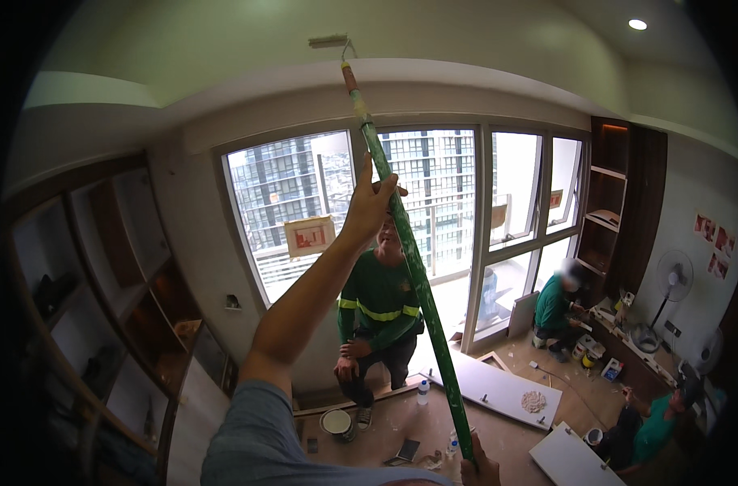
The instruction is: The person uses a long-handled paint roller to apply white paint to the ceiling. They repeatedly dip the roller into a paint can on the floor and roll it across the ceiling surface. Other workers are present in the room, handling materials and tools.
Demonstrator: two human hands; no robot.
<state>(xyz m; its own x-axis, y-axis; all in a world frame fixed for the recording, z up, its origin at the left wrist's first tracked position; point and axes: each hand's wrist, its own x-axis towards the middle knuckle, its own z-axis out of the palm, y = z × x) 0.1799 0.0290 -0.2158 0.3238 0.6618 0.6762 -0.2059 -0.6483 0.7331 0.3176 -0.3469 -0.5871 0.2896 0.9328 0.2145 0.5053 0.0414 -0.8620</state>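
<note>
My left arm, in a grey-blue sleeve, reaches up, and my left hand [375, 198] is closed around the upper part of a long green pole [422, 292], its index finger stretched along it. Low in the view my right hand [480, 465] grips the pole's bottom end. The pole is paint-spotted and slants up to the left. At its top a wire frame carries a paint roller [328, 40], which is against or close to the pale ceiling surface [482, 40]; contact I cannot tell.
A person in a green shirt [381, 292] stands facing me behind the pole. Two other people [557, 308] [656, 425] sit at the right. White panels [499, 389], a paint bucket [337, 423] and a bottle [422, 392] are below. Shelving [118, 267] lines the left; windows [426, 170] are ahead.
</note>
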